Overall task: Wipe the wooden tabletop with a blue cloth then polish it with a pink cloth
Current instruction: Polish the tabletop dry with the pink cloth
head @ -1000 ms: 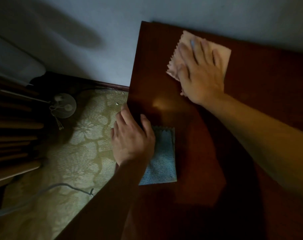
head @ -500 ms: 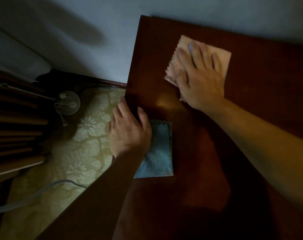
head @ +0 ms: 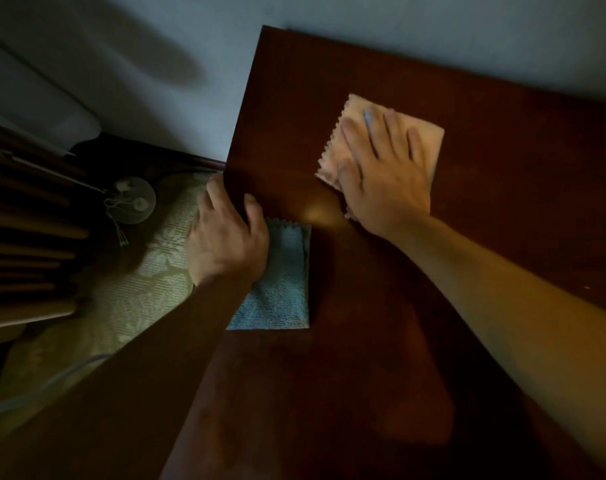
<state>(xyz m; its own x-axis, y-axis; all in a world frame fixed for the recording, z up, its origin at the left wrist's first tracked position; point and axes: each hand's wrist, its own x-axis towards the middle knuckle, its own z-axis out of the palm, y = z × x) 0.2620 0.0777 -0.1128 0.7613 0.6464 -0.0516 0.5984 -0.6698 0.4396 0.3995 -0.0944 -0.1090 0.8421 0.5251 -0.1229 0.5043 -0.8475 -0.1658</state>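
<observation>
A dark wooden tabletop [head: 381,358] fills the right and lower part of the head view, its far edge against the wall. My right hand [head: 384,174] lies flat with spread fingers on a pink cloth [head: 429,133] near the far left corner. A blue cloth [head: 280,289] lies flat at the left edge of the tabletop. My left hand [head: 225,244] rests its heel on that cloth, with the thumb on top of the wood and the fingers curled down over the table's edge.
Left of the table, the floor has a pale patterned carpet [head: 149,271] with a light cable [head: 52,379] across it. A small round white object [head: 135,202] sits by the wall [head: 156,98]. Dark wooden slats [head: 24,244] stand at far left.
My right hand has slid the pink cloth a little away from the wall, toward me. My left hand stays at the table's edge on the blue cloth.
</observation>
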